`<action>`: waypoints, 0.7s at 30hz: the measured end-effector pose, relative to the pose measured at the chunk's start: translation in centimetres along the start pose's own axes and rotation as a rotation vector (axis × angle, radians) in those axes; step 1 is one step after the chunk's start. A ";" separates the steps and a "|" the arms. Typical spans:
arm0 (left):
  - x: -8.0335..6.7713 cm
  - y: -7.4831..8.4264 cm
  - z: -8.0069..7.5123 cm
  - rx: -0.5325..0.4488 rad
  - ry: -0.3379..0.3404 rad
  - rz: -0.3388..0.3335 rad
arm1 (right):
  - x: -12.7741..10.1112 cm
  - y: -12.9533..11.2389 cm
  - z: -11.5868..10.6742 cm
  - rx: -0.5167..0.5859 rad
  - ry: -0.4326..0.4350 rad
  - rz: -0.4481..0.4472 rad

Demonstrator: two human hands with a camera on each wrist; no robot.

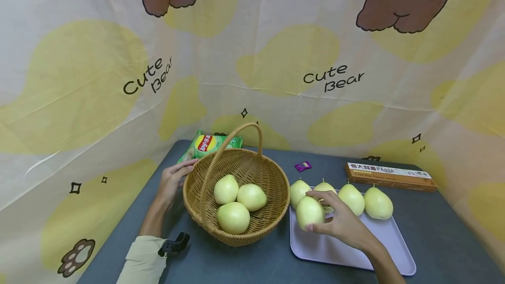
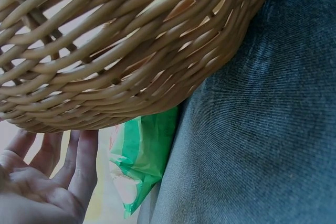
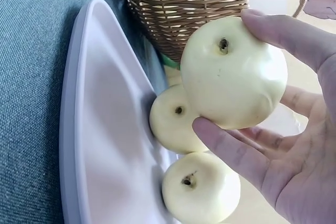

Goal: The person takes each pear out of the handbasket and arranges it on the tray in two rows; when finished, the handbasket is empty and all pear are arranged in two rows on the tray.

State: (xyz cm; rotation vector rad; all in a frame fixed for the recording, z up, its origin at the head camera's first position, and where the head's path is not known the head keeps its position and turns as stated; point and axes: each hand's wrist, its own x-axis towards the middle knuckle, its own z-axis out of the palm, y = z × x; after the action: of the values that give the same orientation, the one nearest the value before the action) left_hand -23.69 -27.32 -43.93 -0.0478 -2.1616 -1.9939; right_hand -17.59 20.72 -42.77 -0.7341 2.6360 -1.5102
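My right hand (image 1: 342, 218) pinches a pale green pear (image 1: 310, 213) between thumb and fingers, above the left part of a lilac tray (image 1: 335, 249). In the right wrist view that pear (image 3: 233, 74) is off the tray, its dark blossom end showing. Several more pears (image 1: 351, 199) stand along the tray's back edge, stems up. Left of the tray is a wicker basket (image 1: 272, 187) with a tall handle, three pears (image 1: 232, 218) lying inside. My left hand (image 1: 172, 183) touches the basket's left side with extended fingers; the left wrist view shows these fingertips (image 2: 86, 142) against the weave.
Behind the basket lies a green chip bag (image 1: 205, 143). A small purple wrapped sweet (image 1: 303, 166) sits behind the tray, and a long brown pasta box (image 1: 390, 177) lies at the back right. A printed cloth (image 1: 276, 56) hangs around the dark table (image 1: 236, 266).
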 end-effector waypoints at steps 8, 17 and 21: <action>0.1 -0.1 -0.1 -0.008 -0.004 0.008 | 0.1 0.6 0.0 -0.015 -0.043 0.001; 0.0 0.0 -0.1 -0.007 0.000 0.007 | 0.1 0.9 0.1 -0.019 -0.133 0.067; 0.0 0.0 0.0 -0.005 -0.004 0.011 | 0.1 0.9 0.1 -0.080 -0.142 0.062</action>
State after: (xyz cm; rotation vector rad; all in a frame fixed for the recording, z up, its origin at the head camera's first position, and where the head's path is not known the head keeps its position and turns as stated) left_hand -23.70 -27.37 -43.96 -0.0648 -2.1544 -1.9943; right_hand -17.98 21.00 -43.59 -0.7278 2.6007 -1.2927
